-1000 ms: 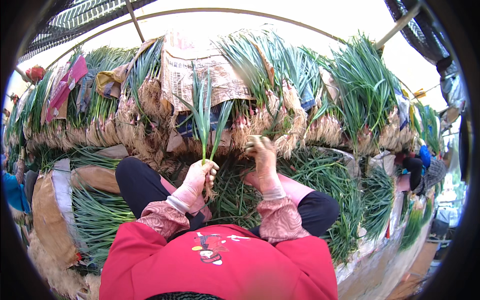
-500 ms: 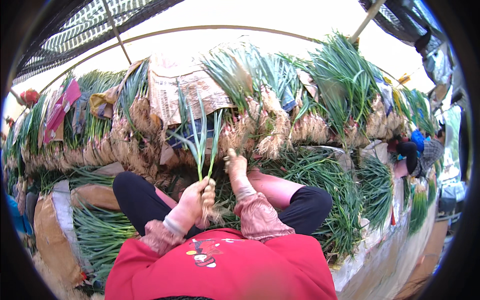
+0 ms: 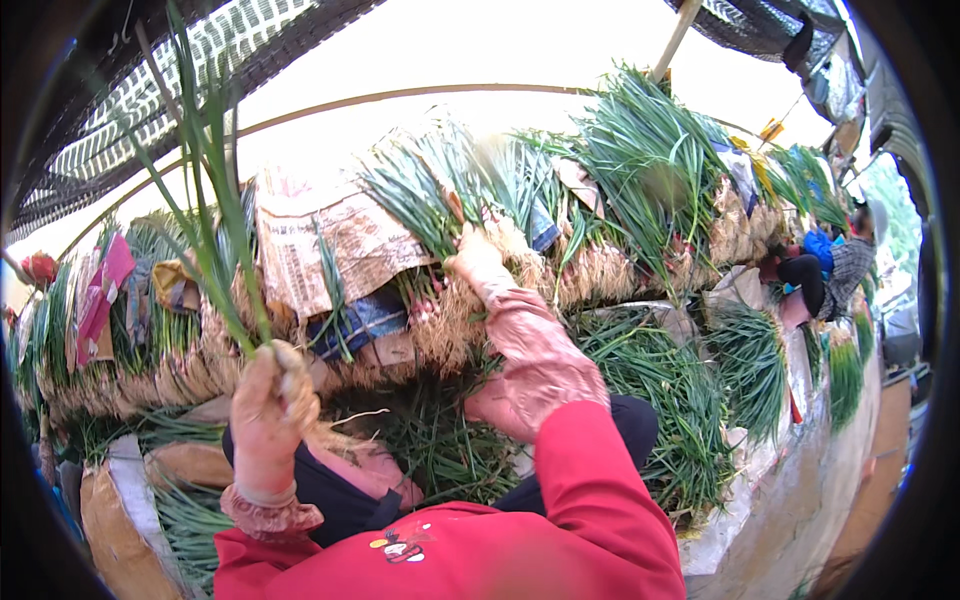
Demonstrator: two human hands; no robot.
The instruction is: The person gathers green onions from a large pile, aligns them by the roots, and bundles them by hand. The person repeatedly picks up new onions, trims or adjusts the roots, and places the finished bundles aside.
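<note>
- At the left, your left hand (image 3: 262,415) clenches a small onion bunch (image 3: 205,235), raised off the pile.
- Mid-frame, your right hand (image 3: 478,258) grasps onions on the stacked heap (image 3: 560,270).
- Most bundles already lie stacked; loose greens (image 3: 440,450) remain on your lap.

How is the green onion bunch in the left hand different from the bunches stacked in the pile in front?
The held bunch is thin, only a few stalks; the stacked bunches are thick and dense. The held bunch stands nearly upright, gripped at its root end by the left hand; the stacked ones lie on the pile with pale roots facing the person. The right hand reaches into the stacked ones. Both have long green leaves and pale roots.
</note>
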